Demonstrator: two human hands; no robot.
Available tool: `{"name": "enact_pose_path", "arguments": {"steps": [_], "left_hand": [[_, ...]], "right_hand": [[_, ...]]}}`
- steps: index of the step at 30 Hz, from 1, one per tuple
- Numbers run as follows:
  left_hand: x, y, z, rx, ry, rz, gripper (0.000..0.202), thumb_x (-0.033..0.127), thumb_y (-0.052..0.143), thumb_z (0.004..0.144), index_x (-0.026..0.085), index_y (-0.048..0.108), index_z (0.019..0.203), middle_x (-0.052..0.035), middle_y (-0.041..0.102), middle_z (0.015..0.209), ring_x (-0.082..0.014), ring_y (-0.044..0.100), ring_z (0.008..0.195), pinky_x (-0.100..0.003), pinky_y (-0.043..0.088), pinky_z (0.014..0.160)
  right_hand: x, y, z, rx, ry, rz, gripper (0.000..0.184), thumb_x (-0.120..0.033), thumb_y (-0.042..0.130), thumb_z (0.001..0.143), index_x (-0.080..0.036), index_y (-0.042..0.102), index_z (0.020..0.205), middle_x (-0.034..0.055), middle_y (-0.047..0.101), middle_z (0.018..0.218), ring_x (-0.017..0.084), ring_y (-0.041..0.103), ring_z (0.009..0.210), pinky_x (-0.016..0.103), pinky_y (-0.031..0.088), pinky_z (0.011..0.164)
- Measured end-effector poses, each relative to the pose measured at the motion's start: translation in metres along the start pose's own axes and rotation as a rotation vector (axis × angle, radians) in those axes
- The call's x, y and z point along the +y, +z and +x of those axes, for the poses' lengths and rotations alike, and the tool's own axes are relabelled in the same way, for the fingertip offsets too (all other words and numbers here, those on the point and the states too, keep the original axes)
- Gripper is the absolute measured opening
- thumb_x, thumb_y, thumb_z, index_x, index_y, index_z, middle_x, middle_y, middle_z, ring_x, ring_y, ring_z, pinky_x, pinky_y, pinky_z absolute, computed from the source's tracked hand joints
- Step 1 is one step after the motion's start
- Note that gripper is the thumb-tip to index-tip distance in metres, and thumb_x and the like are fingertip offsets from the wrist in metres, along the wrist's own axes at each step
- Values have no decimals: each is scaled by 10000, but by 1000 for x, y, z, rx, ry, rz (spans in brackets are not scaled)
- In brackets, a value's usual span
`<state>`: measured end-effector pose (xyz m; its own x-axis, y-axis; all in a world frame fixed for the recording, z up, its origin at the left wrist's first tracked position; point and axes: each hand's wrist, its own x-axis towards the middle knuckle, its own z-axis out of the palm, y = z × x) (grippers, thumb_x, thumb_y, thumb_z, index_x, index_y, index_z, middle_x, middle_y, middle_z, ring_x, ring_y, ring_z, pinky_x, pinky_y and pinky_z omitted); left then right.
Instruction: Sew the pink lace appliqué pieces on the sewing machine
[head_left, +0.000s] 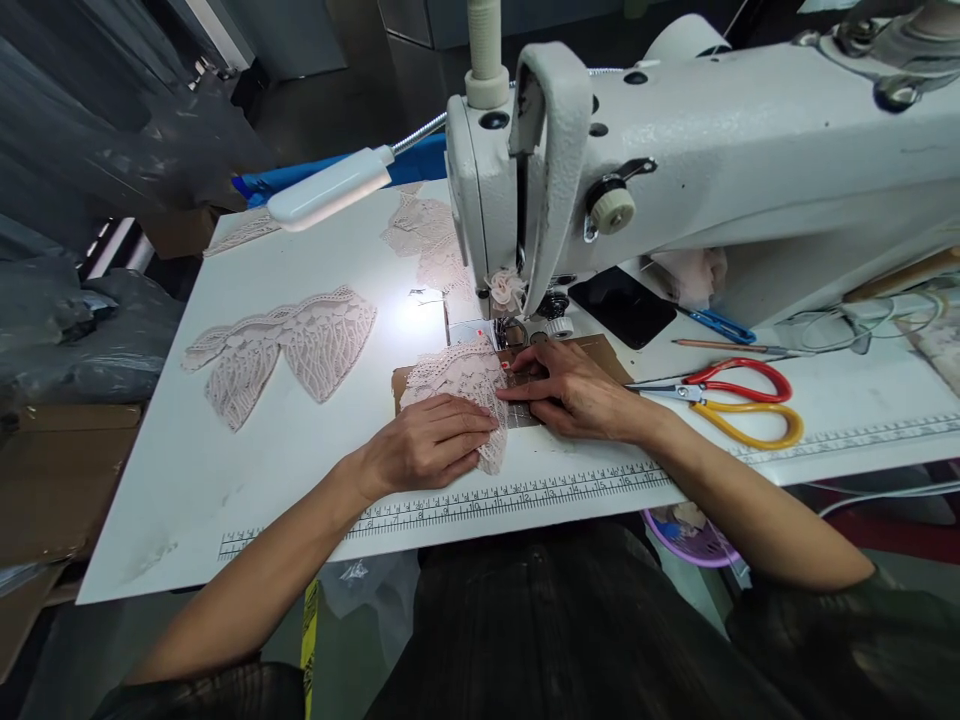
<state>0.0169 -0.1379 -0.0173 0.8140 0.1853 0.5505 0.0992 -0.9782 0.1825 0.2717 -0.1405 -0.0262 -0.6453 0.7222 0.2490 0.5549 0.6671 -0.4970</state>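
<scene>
A pale pink lace piece [456, 372] lies under the needle area of the white sewing machine [705, 150]. My left hand [431, 440] rests flat on its lower part, fingers stretched out and close together. At the lace's right edge is my right hand [574, 390], thumb and forefinger apart, their tips touching the edge beside the presser foot [512, 335]. Beneath the lace and right hand is a brown board [600, 358] with a metal plate. A second lace piece [281, 345], shaped in two cups, lies flat to the left.
Scissors [739, 395] with red and yellow handles lie right of my right hand. Behind them are a pencil [720, 346], blue snips [720, 325] and a black phone [624, 305]. A lit lamp [330, 188] hangs over the table. More lace [420, 225] lies at the back.
</scene>
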Motion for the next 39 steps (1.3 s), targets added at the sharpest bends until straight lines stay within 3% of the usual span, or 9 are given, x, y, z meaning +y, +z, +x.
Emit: {"name": "enact_pose_path", "arguments": {"steps": [4, 7, 12, 15, 19, 25, 39], "left_hand": [[-6, -6, 5, 38, -46, -14, 216, 264, 686, 853, 117, 654, 1007, -130, 749, 978, -230, 731, 871, -377, 639, 707], [-17, -10, 13, 19, -112, 129, 179, 238, 656, 886, 101, 650, 1001, -133, 733, 963, -213, 715, 843, -350, 625, 700], [-33, -4, 21, -163, -119, 366, 248, 252, 535, 965, 75, 610, 1121, -168, 697, 1085, -234, 677, 913, -380, 595, 756], [-37, 1, 21, -277, -143, 401, 335, 299, 480, 988, 48, 578, 1188, -217, 645, 1209, -263, 647, 965, -409, 559, 782], [-36, 3, 21, -355, -178, 434, 364, 314, 449, 994, 55, 578, 1215, -220, 615, 1273, -269, 620, 955, -413, 507, 770], [-40, 2, 30, -372, -215, 521, 346, 286, 454, 986, 70, 612, 1204, -205, 601, 1317, -278, 591, 917, -416, 435, 742], [-40, 5, 22, -321, -373, 309, 426, 322, 397, 1000, 72, 555, 1308, -186, 532, 1431, -322, 537, 1147, -490, 413, 924]], "right_hand": [[0, 0, 0, 6, -3, 14, 406, -157, 558, 875, -329, 705, 1212, 104, 583, 1191, 260, 506, 1136, 476, 415, 942], [-1, 1, 1, 16, 6, 8, 411, -143, 570, 868, -330, 708, 1206, 106, 590, 1173, 266, 508, 1150, 477, 420, 944], [-2, 4, -1, 35, -1, -23, 423, -125, 575, 863, -335, 708, 1206, 104, 589, 1194, 276, 511, 1150, 482, 433, 940], [-1, 5, -3, 40, 4, -23, 410, -134, 567, 875, -336, 708, 1204, 102, 582, 1211, 275, 505, 1158, 485, 429, 950], [-2, 7, -2, 49, 27, -21, 400, -128, 560, 873, -322, 718, 1185, 107, 581, 1188, 275, 507, 1155, 489, 427, 949], [-4, 8, 1, 95, 78, -17, 383, -121, 555, 873, -314, 735, 1151, 107, 577, 1161, 259, 532, 1100, 467, 455, 923], [-2, 10, 0, 132, 78, 6, 324, -171, 540, 916, -284, 739, 1145, 115, 567, 1162, 254, 558, 1075, 486, 480, 948]]}}
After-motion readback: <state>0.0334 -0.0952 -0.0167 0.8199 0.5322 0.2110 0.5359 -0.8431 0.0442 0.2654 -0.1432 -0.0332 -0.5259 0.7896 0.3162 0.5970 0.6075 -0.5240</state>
